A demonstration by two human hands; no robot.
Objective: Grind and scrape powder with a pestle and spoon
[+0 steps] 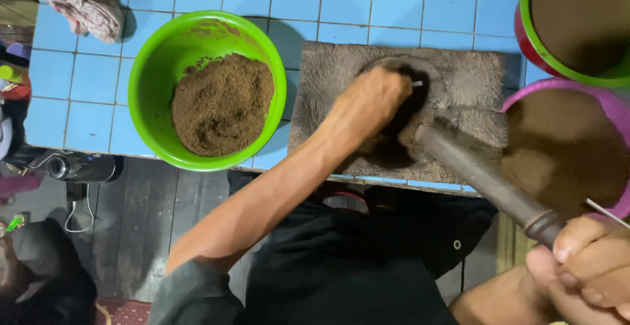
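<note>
My left hand (371, 102) reaches into the round hollow of a grey stone block (472, 76) on the blue tiled counter, fingers closed around a small pale object that barely shows. My right hand (587, 269) at the lower right grips the end of a long dark metal rod (476, 174), whose far tip rests on the block beside the hollow. A thin pale stick (607, 213) pokes out near that hand. Brown powder clings around the hollow.
A green bowl (147, 82) holding brown powder sits left of the block. A purple bowl (607, 105) and a green-rimmed bowl (535, 36), both with brown powder, stand at the right. A crumpled cloth (88, 7) lies at the back left. Dark floorboards lie below the counter edge.
</note>
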